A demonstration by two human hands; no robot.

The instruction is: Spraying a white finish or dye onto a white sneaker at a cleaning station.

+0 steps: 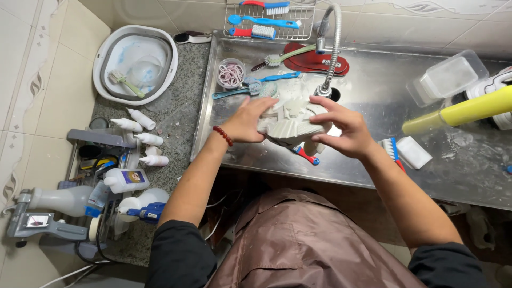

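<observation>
A pale grey shoe (292, 120) is held sole-up over the steel sink (373, 154), below the flexible faucet (332, 48). My left hand (249, 120), with a red bead bracelet on its wrist, grips the shoe's left end. Around the right end curl the fingers of my right hand (341, 128). A red and blue brush (306, 155) lies in the sink just under the shoe.
Several brushes (256, 88), a bowl of pink bands (231, 74) and red insoles (314, 63) lie at the sink's back. A wire rack (264, 21) holds more brushes. A white basin (136, 63) and several bottles (140, 140) stand on the left counter. A clear box (448, 77), yellow tube (458, 113), soap block (414, 152) sit right.
</observation>
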